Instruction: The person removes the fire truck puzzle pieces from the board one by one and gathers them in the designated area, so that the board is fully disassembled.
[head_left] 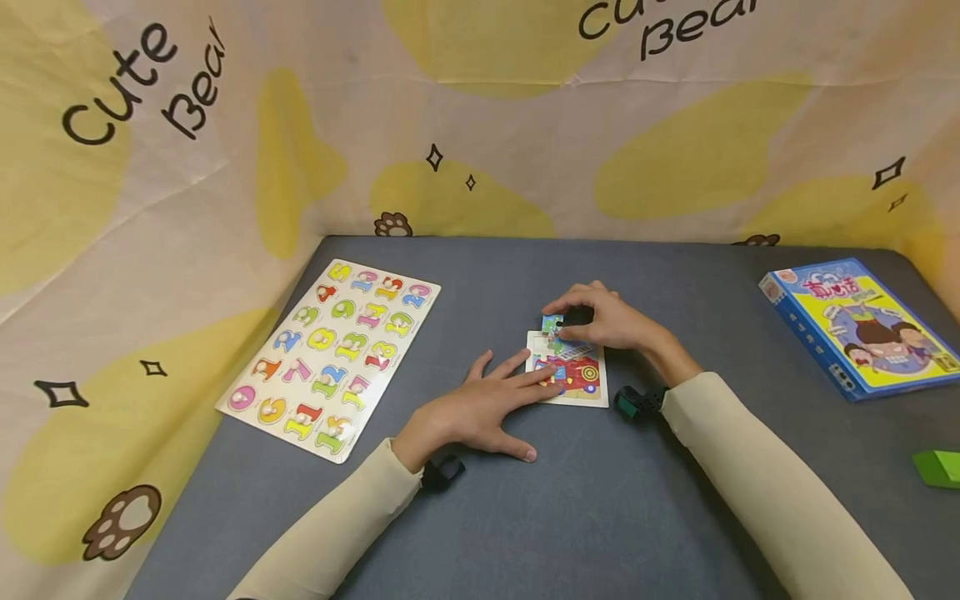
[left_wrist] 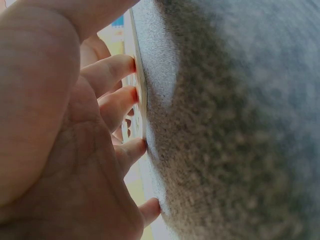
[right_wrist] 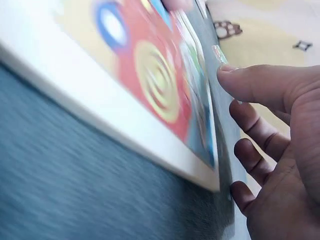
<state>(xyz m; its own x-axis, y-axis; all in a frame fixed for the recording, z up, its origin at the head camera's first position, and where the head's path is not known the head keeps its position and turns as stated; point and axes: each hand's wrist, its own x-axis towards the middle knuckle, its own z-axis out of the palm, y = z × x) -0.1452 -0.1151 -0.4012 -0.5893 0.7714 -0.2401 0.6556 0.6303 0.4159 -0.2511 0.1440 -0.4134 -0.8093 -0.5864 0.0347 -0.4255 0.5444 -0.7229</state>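
Note:
A small jigsaw board (head_left: 596, 401) with a white border and a red vehicle picture lies flat on the table. My left hand (head_left: 480, 414) rests with spread fingers on its left part; in the left wrist view, fingertips (left_wrist: 129, 64) touch the board's edge. At the board's top left, my right hand (head_left: 609, 320) pinches a small blue-green puzzle piece (head_left: 551, 322) between thumb and fingers. That piece (right_wrist: 219, 54) shows only as a sliver by the thumb in the right wrist view. Whether it touches the board, I cannot tell.
To the left lies a white number board (head_left: 341, 448) with colourful numerals. A blue and yellow box (head_left: 885, 333) lies at the right, and a green block (head_left: 937, 468) sits near the right edge. A printed cloth (head_left: 510, 125) hangs behind the grey table (head_left: 570, 525).

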